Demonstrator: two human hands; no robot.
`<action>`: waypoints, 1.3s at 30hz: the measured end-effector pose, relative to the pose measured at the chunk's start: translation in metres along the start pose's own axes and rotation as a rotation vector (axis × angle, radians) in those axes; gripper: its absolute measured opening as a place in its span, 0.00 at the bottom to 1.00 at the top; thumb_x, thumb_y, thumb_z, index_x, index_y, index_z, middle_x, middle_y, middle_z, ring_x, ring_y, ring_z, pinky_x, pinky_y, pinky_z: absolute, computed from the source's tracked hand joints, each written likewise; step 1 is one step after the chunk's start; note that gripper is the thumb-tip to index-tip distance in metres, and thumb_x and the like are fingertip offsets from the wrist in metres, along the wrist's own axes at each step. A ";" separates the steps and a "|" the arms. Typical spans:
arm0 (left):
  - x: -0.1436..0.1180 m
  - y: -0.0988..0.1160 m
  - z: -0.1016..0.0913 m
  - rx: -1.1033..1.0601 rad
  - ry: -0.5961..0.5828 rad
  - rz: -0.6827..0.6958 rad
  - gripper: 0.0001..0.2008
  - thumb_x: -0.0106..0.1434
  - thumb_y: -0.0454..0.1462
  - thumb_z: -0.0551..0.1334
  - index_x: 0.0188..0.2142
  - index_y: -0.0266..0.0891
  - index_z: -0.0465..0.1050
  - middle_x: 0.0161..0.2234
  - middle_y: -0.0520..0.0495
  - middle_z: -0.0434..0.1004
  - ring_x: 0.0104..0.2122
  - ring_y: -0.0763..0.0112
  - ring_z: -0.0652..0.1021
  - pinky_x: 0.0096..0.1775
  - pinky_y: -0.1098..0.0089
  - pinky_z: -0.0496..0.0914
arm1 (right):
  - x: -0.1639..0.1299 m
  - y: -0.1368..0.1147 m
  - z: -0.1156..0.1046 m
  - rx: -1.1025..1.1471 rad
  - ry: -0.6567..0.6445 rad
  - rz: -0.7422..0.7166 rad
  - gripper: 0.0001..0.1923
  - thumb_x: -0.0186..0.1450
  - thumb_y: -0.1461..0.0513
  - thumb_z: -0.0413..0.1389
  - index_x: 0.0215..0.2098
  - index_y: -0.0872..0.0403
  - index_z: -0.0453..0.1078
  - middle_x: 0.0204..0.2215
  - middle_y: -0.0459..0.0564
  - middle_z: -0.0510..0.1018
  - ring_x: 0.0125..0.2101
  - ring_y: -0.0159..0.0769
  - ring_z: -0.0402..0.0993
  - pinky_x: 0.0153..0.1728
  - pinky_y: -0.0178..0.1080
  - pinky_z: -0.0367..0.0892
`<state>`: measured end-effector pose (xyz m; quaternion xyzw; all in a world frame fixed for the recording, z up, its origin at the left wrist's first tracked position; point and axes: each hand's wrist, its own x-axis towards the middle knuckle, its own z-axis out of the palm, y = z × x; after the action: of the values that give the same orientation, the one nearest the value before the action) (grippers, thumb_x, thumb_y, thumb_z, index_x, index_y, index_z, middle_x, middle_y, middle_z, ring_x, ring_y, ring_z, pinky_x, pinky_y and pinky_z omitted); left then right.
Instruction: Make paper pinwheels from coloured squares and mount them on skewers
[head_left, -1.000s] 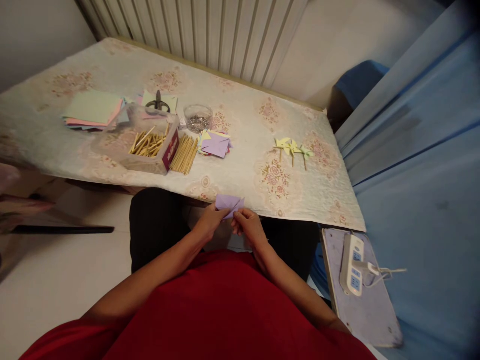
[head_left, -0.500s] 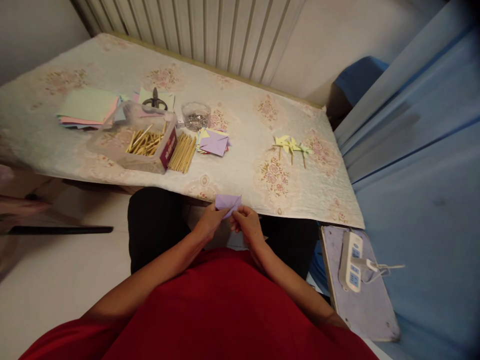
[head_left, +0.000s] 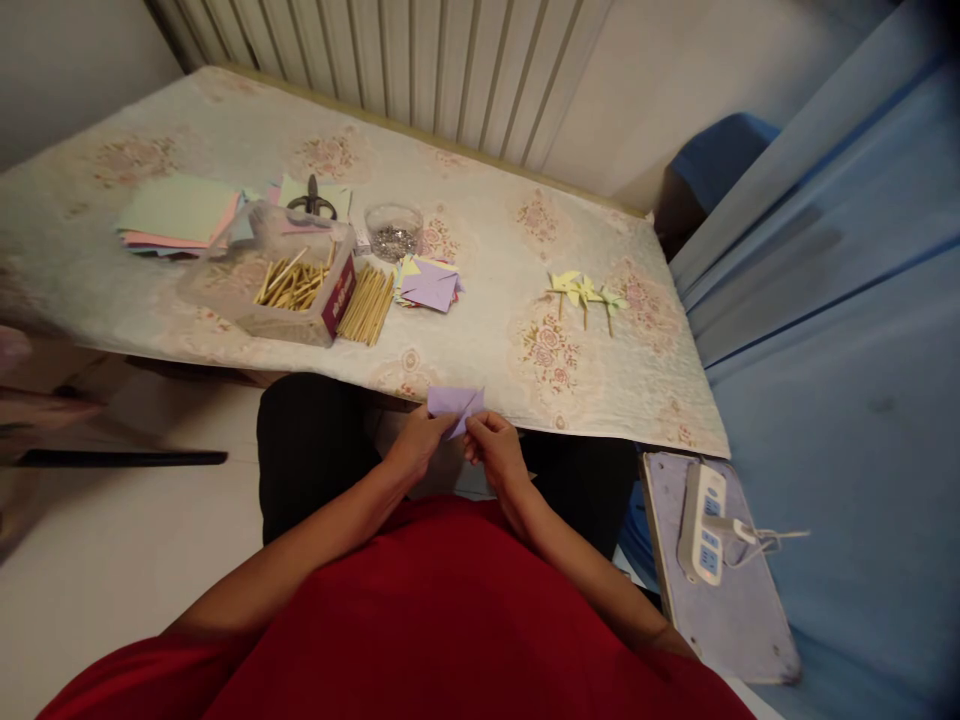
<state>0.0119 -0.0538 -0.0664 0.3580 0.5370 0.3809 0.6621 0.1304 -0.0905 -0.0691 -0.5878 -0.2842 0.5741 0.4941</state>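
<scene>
Both hands pinch a thin folded purple paper at the near edge of the table: left hand grips its left side, right hand its pointed lower corner. Its long axis runs left-right along that edge, creased flat.

Head view, steeply down over table
</scene>
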 end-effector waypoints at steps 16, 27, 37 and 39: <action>0.000 -0.002 0.001 0.097 -0.020 0.023 0.12 0.47 0.38 0.60 0.31 0.34 0.73 0.25 0.50 0.73 0.24 0.72 0.69 0.29 0.71 0.61 | 0.005 0.000 0.002 -0.169 0.074 0.036 0.09 0.52 0.57 0.57 0.22 0.53 0.63 0.14 0.40 0.70 0.11 0.27 0.63 0.12 0.30 0.54; 0.004 -0.007 -0.001 0.092 -0.049 0.039 0.10 0.47 0.38 0.60 0.29 0.35 0.72 0.24 0.51 0.72 0.25 0.70 0.70 0.30 0.70 0.63 | 0.008 0.001 0.002 -0.247 0.072 0.023 0.09 0.53 0.58 0.57 0.22 0.53 0.64 0.14 0.40 0.69 0.12 0.27 0.64 0.11 0.30 0.54; 0.004 -0.007 -0.004 0.128 -0.044 0.005 0.10 0.45 0.39 0.59 0.27 0.36 0.70 0.22 0.52 0.69 0.24 0.71 0.68 0.29 0.71 0.61 | 0.009 0.001 0.001 -0.284 0.025 0.043 0.09 0.53 0.58 0.57 0.21 0.52 0.64 0.14 0.40 0.69 0.12 0.27 0.64 0.11 0.30 0.53; 0.005 -0.009 -0.004 0.140 -0.049 0.011 0.09 0.45 0.39 0.60 0.27 0.36 0.70 0.22 0.52 0.69 0.24 0.71 0.68 0.29 0.71 0.61 | 0.009 0.001 0.001 -0.287 0.023 0.042 0.08 0.53 0.58 0.57 0.21 0.52 0.64 0.14 0.40 0.69 0.12 0.28 0.65 0.11 0.30 0.54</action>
<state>0.0094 -0.0533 -0.0767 0.4155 0.5439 0.3372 0.6464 0.1312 -0.0822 -0.0736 -0.6647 -0.3453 0.5311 0.3961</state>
